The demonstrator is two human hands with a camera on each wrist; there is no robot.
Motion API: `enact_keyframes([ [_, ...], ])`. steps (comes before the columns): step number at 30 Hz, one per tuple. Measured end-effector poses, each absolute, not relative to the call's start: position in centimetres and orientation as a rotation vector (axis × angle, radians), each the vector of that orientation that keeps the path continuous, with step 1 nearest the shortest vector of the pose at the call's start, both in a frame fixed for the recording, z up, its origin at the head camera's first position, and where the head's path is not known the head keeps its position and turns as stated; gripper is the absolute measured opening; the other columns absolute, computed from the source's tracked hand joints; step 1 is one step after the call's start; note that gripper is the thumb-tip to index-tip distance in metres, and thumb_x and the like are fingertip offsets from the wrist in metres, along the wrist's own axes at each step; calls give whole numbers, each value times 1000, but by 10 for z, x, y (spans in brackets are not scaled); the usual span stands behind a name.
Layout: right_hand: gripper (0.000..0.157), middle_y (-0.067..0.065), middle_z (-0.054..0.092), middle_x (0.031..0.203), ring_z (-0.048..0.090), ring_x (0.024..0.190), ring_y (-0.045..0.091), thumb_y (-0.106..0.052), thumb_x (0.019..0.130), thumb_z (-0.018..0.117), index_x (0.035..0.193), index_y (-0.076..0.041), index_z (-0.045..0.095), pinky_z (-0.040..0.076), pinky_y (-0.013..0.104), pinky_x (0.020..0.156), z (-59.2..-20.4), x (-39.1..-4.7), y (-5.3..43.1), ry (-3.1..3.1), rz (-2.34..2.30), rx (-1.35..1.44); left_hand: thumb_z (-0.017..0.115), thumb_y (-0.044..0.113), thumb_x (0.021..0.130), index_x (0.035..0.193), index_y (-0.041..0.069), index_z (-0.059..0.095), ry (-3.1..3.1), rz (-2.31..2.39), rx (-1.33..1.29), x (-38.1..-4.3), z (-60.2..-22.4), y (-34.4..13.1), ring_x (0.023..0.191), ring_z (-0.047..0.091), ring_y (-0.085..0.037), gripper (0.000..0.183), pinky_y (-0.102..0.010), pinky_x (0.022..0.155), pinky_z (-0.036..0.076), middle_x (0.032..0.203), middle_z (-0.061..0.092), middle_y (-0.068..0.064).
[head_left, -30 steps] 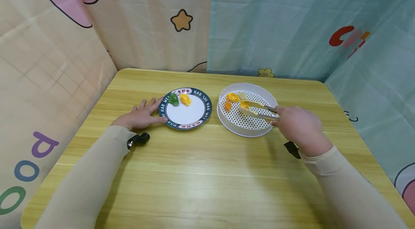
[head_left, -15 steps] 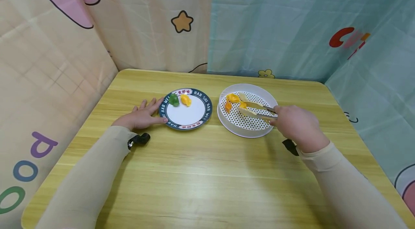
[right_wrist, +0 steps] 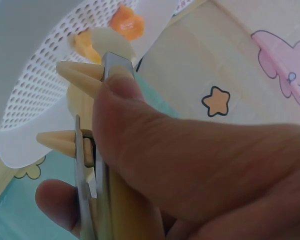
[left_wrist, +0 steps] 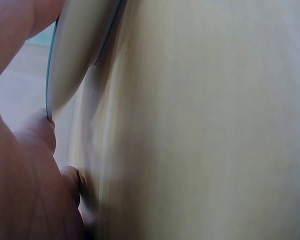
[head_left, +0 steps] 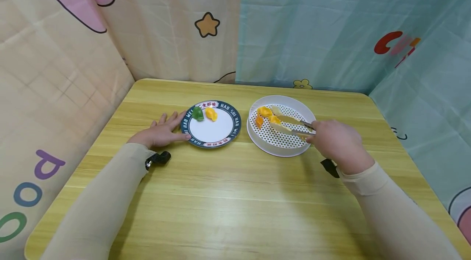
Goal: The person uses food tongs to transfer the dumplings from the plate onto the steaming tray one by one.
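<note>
My right hand grips metal tongs with cream-coloured tips, reaching into a white round basket with a perforated bottom. The tips are around a yellow dumpling-shaped piece, partly hidden by them. Near it in the basket lie another yellow piece, an orange piece and a pale piece. My left hand, fingers spread, touches the left rim of a plate with a dark patterned border. On that plate sit a green piece and a yellow piece.
Both dishes stand side by side on a wood-grain table, towards its far edge. Printed curtains hang behind the table and at both sides. A black wrist device sits by the left cuff.
The tong tips have shifted slightly left in the basket, and the yellow piece between them has moved left too. My left hand stays at the plate rim.
</note>
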State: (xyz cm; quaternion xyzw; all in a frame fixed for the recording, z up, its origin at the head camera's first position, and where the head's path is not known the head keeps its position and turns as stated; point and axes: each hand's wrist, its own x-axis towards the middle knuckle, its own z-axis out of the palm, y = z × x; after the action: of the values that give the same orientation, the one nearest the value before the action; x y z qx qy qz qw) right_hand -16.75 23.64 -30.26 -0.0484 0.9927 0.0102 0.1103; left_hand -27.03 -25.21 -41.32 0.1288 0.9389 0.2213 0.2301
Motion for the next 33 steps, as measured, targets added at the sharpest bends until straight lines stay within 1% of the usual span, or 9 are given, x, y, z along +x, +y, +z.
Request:
enact_keyframes([
  [3, 43, 10, 70, 91, 63, 75, 25, -39, 99, 72, 126, -6, 65, 45, 38, 50, -300, -163, 233, 2947, 4, -127, 54, 84, 90, 169, 36, -7, 2584, 610, 350, -270, -414, -252, 158, -21, -53, 111, -75, 123, -13, 177, -12, -18],
  [7, 48, 11, 68, 81, 61, 65, 24, -41, 99, 72, 129, -5, 63, 43, 37, 45, -299, -155, 218, 3050, 11, -214, 54, 85, 89, 169, 36, -7, 2582, 611, 347, -269, -413, -253, 159, -21, -53, 112, -75, 123, -13, 177, -12, -18],
  [9, 46, 11, 69, 81, 61, 63, 25, -41, 99, 72, 129, -7, 63, 43, 37, 45, -302, -154, 204, 3094, -20, -268, 55, 84, 89, 170, 36, -6, 2579, 615, 344, -269, -412, -253, 159, -22, -52, 112, -75, 123, -13, 177, -12, -18],
  [13, 46, 13, 75, 96, 67, 75, 28, -40, 100, 72, 132, -8, 65, 50, 41, 53, -313, -157, 172, 3121, -129, -349, 54, 84, 89, 170, 36, -6, 2575, 619, 338, -269, -411, -252, 159, -22, -52, 111, -74, 123, -13, 177, -12, -17],
  [17, 50, 11, 75, 100, 67, 82, 27, -45, 101, 70, 134, -9, 65, 55, 41, 63, -325, -165, 136, 3075, -188, -353, 54, 84, 89, 170, 37, -6, 2572, 620, 330, -270, -411, -252, 159, -22, -51, 111, -74, 123, -13, 178, -12, -16],
  [20, 46, 8, 72, 94, 63, 77, 25, -48, 102, 67, 129, -10, 66, 53, 38, 60, -332, -173, 113, 3030, -190, -321, 55, 84, 89, 170, 37, -6, 2571, 622, 331, -269, -410, -252, 159, -22, -50, 111, -74, 124, -13, 178, -12, -16],
  [24, 39, 6, 66, 85, 60, 72, 24, -49, 104, 64, 114, -11, 65, 48, 34, 53, -336, -184, 92, 2998, -192, -270, 55, 83, 90, 170, 36, -6, 2575, 620, 339, -269, -410, -252, 159, -22, -50, 111, -74, 124, -12, 178, -12, -17],
  [28, 38, 6, 64, 81, 59, 70, 24, -49, 104, 64, 106, -10, 66, 46, 33, 51, -339, -193, 78, 2998, -204, -215, 55, 82, 90, 170, 35, -5, 2577, 619, 344, -268, -411, -252, 159, -21, -52, 111, -75, 123, -13, 177, -11, -18],
  [33, 41, 6, 64, 76, 60, 67, 24, -48, 104, 64, 100, -7, 68, 49, 35, 50, -344, -198, 69, 3056, -108, -279, 55, 83, 90, 170, 35, -6, 2580, 618, 343, -268, -412, -252, 159, -21, -52, 112, -75, 123, -13, 177, -12, -18],
])
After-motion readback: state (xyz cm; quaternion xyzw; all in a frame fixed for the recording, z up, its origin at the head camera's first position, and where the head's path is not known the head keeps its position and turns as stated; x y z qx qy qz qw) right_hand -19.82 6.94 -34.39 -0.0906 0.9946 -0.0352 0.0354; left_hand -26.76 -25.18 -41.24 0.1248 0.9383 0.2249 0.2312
